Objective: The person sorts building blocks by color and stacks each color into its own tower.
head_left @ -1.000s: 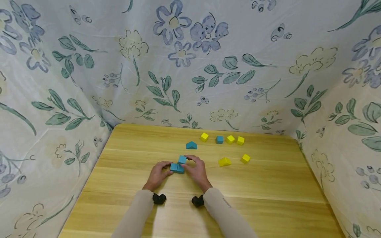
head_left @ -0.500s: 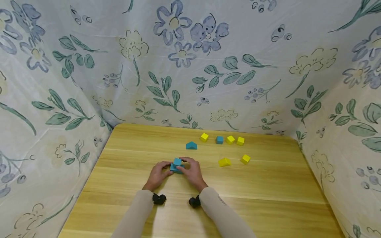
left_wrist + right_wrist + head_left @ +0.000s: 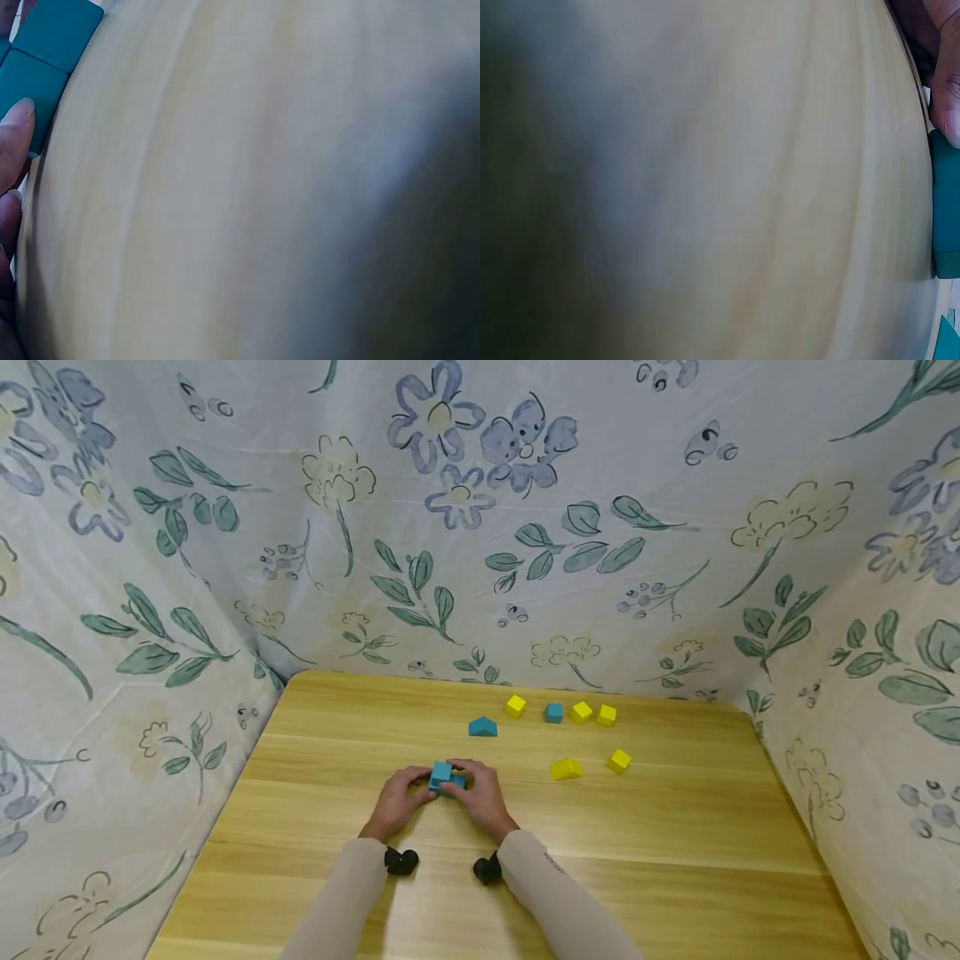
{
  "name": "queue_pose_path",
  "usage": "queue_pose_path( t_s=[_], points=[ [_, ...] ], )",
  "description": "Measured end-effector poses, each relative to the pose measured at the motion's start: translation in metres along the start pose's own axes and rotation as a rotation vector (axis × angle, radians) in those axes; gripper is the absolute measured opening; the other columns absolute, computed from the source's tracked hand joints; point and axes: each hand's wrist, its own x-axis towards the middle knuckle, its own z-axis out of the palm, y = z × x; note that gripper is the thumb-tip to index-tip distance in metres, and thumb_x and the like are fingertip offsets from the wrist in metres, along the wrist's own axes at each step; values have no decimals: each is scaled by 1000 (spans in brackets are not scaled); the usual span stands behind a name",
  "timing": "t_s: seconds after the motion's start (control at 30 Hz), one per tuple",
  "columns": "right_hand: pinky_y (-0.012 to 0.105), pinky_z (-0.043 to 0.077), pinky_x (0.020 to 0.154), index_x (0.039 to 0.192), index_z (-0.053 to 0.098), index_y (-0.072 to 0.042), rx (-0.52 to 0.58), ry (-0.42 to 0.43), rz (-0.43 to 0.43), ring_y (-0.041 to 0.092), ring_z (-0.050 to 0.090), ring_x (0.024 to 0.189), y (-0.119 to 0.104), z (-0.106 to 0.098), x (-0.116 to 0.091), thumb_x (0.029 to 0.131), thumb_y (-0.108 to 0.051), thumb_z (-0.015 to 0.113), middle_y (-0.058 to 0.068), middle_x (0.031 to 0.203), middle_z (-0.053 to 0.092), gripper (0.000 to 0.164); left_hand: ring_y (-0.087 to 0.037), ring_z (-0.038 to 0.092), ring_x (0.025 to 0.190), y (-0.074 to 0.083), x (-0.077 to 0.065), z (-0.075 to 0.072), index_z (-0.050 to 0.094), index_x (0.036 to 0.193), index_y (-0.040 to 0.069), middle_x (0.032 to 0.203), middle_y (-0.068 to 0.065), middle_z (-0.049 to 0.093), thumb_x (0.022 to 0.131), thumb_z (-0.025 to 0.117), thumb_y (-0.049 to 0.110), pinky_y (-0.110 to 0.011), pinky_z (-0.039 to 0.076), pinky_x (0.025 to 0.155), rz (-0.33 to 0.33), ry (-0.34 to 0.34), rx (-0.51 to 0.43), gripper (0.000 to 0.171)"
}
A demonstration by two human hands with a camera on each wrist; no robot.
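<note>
Two blue blocks lie side by side on the table. A blue cube sits over the left one, partly hiding it. My right hand pinches this cube, thumb in front and fingers behind. At the left end of the lower pair, my left hand steadies a block between thumb and fingers. The left wrist view shows the left thumb against a blue block, with another blue block adjoining it. In the right wrist view, the right thumb is near a blue block.
Behind the hands lies a blue triangular block. Farther right are a blue cube, several yellow cubes and a yellow triangular block. Floral cloth encloses the wooden table at the back and sides.
My right hand has carried the blue cube leftward and down, from above the right lower block to over the left one. My left hand has stayed in place.
</note>
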Motion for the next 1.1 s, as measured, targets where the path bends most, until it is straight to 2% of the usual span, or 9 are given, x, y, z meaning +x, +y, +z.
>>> queue_pose_path(
  t_s=[0.13,0.3,0.5,1.1],
  points=[
    [47,44,99,120,67,-9,18,-7,-5,26,59,111,2,0,2,85,-24,75,8,117,66,39,-30,57,105,1,0,0,64,121,1,115,-12,65,84,75,14,-49,43,95,-7,-1,11,41],
    [47,45,98,119,68,-8,29,-23,28,26,58,112,2,0,4,84,-22,76,8,116,66,39,-29,56,106,1,2,1,64,121,1,113,-10,65,84,75,15,-49,42,96,-31,2,3,41],
    [46,46,97,118,67,-6,17,-33,54,27,59,112,1,2,5,83,-17,78,10,116,66,38,-27,56,104,-1,2,1,64,120,2,111,-8,65,83,75,15,-48,43,94,-14,6,6,41],
    [41,49,92,113,69,-5,-23,-22,46,22,61,105,1,5,6,80,-14,80,7,110,68,36,-27,57,100,-3,0,1,65,119,2,105,-7,66,84,75,14,-48,45,90,29,23,20,38]
  ],
)
